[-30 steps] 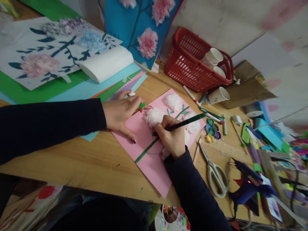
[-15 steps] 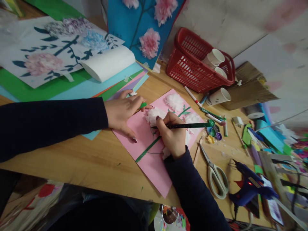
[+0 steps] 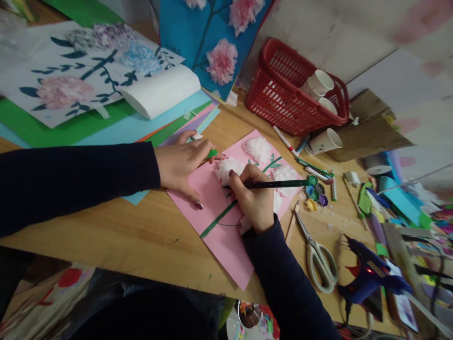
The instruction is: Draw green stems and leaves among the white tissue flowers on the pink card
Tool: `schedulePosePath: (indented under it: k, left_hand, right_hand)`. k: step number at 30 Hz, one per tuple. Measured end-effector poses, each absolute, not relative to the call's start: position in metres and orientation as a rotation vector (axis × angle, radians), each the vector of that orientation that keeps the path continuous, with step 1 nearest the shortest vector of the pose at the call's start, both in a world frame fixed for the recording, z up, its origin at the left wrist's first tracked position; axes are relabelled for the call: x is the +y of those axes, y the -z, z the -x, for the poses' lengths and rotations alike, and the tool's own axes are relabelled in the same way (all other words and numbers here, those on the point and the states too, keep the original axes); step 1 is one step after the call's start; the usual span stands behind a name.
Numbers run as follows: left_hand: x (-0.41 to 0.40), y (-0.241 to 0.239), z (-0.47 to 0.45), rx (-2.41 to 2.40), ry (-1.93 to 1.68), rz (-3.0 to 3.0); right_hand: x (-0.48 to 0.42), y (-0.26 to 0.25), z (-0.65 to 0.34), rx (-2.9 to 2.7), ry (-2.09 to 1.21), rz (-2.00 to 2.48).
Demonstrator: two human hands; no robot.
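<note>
A pink card lies on the wooden table, bearing white tissue flowers and a green stem strip. My right hand is closed round a dark green pencil, whose tip meets the card just below a white flower. My left hand rests on the card's left corner and pins it down. Between its fingers it pinches a small green cap.
A red basket with paper cups stands behind the card. Paint pots, markers, scissors and a blue glue gun lie to the right. Stacked coloured sheets and flower pictures fill the far left.
The pencil has swung down from a raised slant to nearly level, and my right hand shifted slightly. My left hand stays put.
</note>
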State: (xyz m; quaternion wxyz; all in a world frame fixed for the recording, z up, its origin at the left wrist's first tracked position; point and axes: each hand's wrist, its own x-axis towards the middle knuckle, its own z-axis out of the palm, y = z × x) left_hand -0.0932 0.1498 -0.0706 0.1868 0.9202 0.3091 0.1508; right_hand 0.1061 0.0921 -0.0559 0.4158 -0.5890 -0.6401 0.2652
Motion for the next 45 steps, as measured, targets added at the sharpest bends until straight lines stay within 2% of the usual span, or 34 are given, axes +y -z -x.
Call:
schedulePosePath:
  k: [18, 45]
  left_hand:
    - [0.1497, 0.0714, 0.0930, 0.877, -0.454, -2.559]
    - [0.1490, 0.0697, 0.0933, 0.866, -0.455, -2.569]
  right_hand:
    - [0.0905, 0.0564, -0.1067, -1.545, -0.848, 1.460]
    - [0.0932, 0.0560, -0.1095, -1.521, -0.791, 1.472]
